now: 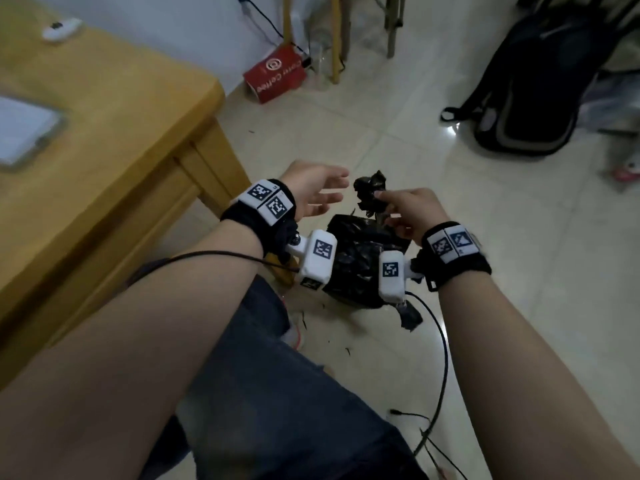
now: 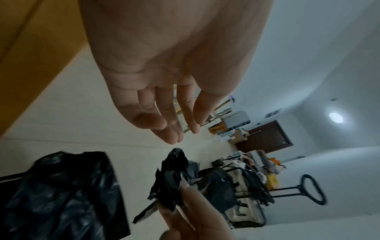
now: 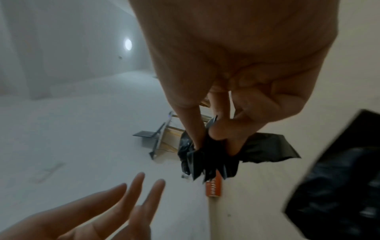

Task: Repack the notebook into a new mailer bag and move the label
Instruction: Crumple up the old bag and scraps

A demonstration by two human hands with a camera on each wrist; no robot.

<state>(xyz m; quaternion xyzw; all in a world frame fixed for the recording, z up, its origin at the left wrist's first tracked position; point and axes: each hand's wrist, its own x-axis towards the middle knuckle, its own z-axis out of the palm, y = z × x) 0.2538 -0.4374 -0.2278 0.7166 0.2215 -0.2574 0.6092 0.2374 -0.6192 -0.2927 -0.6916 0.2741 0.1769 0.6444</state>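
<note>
Your right hand (image 1: 414, 211) pinches crumpled black plastic scraps (image 1: 370, 190) above the black bin bag (image 1: 360, 258); your left hand (image 1: 317, 188) hangs open beside them; only the head view shows the wooden table (image 1: 104, 133) left of the bag

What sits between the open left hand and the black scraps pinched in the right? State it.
Nothing: the head view shows a bare gap, with floor tile behind, between the left hand and the crumpled black scraps pinched by the right hand.

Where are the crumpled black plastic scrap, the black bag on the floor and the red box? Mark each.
crumpled black plastic scrap (image 1: 370, 188), head view, its upper bunched part.
black bag (image 1: 360, 258), head view, middle of its wrinkled top.
red box (image 1: 275, 76), head view, its printed face.
</note>
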